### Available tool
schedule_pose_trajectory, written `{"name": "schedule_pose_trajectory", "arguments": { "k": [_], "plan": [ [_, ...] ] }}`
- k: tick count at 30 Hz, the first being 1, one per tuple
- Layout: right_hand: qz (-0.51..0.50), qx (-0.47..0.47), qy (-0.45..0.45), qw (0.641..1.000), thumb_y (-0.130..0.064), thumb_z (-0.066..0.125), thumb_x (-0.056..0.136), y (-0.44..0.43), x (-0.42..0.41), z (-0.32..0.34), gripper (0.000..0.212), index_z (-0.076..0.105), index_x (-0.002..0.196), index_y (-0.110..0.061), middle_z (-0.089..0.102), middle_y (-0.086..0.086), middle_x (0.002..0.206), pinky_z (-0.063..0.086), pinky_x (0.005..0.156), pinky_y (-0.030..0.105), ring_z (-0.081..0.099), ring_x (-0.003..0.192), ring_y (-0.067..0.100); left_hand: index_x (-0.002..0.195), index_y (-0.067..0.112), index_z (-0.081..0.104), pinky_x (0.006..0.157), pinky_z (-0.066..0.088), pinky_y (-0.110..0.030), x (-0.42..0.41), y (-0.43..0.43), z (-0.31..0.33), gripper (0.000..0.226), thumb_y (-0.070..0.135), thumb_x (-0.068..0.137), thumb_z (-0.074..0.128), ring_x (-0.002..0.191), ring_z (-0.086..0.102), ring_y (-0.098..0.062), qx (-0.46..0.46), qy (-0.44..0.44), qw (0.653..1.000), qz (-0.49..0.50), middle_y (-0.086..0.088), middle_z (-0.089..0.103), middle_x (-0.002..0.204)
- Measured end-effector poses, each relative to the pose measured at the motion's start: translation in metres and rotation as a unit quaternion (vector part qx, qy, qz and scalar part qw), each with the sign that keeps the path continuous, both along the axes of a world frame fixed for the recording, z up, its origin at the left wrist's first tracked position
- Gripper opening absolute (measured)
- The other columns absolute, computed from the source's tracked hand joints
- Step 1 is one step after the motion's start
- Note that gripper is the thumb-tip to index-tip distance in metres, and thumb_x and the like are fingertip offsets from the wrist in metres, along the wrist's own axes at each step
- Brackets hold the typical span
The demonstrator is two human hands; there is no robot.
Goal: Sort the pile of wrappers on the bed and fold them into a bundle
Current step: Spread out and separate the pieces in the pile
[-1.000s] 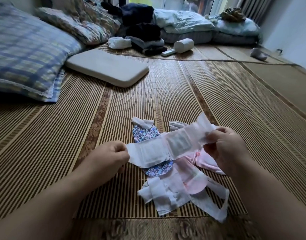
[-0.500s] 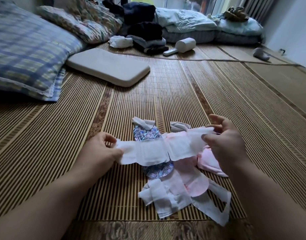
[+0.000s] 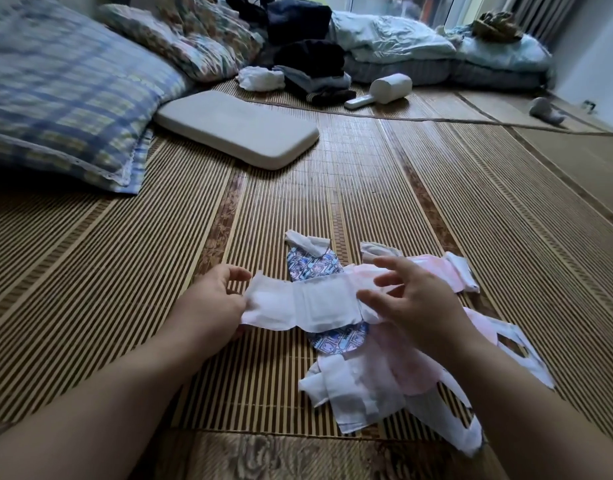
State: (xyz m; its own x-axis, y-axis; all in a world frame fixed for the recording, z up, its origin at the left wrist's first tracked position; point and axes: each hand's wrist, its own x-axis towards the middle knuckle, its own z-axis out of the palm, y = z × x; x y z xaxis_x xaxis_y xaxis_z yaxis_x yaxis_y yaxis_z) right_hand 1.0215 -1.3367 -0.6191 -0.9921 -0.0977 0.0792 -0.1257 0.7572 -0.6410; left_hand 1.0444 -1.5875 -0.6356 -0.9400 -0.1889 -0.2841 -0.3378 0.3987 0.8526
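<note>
A long white wrapper strip (image 3: 308,304) lies stretched flat over the pile of wrappers (image 3: 377,382) on the bamboo mat. My left hand (image 3: 211,306) pinches its left end between thumb and fingers. My right hand (image 3: 419,306) hovers over the strip's right end with fingers spread, holding nothing that I can see. The pile holds a blue patterned wrapper (image 3: 313,266), pink ones (image 3: 436,271) and several white pieces, some hidden under my right hand and forearm.
A flat white cushion (image 3: 235,128) lies further back on the mat (image 3: 90,271). A blue plaid pillow (image 3: 62,95) is at the left. Folded clothes (image 3: 312,64), a white lint roller (image 3: 384,90) and bedding (image 3: 436,53) line the far edge.
The white strip has come down from mid-air onto the pile and shifted left. My right hand has released its end and spread its fingers. My left hand keeps its hold.
</note>
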Motion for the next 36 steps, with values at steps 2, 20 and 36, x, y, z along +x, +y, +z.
{"name": "schedule_pose_trajectory", "arguments": {
  "k": [2,20,36],
  "plan": [
    [-0.002,0.023,-0.013,1.0,-0.036,0.082,0.063,0.002,0.001,0.0,0.071,0.053,0.127,-0.026,0.062,-0.001,0.103,0.048,0.07,0.02,0.062,0.079,0.006,0.106,0.034,0.055,0.056,0.049,-0.038,0.001,0.0,0.0,0.027,0.016,0.085,0.058,0.057,0.053,-0.018,-0.026,0.007,1.0,-0.006,-0.005,0.065,0.083],
    [-0.079,0.057,0.026,0.995,-0.016,0.061,0.08,0.0,-0.001,0.003,0.01,0.068,0.074,-0.015,0.066,-0.002,0.069,0.044,0.063,0.029,0.06,0.069,0.019,0.115,0.021,0.062,0.065,0.056,-0.033,-0.001,0.018,0.002,0.034,0.025,0.081,0.065,0.074,0.064,-0.01,-0.187,0.051,0.98,-0.052,0.004,0.068,0.091],
    [-0.111,-0.091,-0.074,0.987,-0.011,0.06,0.084,-0.004,-0.012,-0.006,0.017,0.071,0.097,-0.013,0.072,0.007,0.087,0.052,0.083,0.046,0.064,0.08,0.024,0.096,0.021,0.071,0.064,0.058,-0.036,0.003,0.008,0.003,0.017,0.019,0.085,0.058,0.067,0.067,-0.01,-0.118,0.049,0.991,-0.041,0.005,0.07,0.079]
  ]
}}
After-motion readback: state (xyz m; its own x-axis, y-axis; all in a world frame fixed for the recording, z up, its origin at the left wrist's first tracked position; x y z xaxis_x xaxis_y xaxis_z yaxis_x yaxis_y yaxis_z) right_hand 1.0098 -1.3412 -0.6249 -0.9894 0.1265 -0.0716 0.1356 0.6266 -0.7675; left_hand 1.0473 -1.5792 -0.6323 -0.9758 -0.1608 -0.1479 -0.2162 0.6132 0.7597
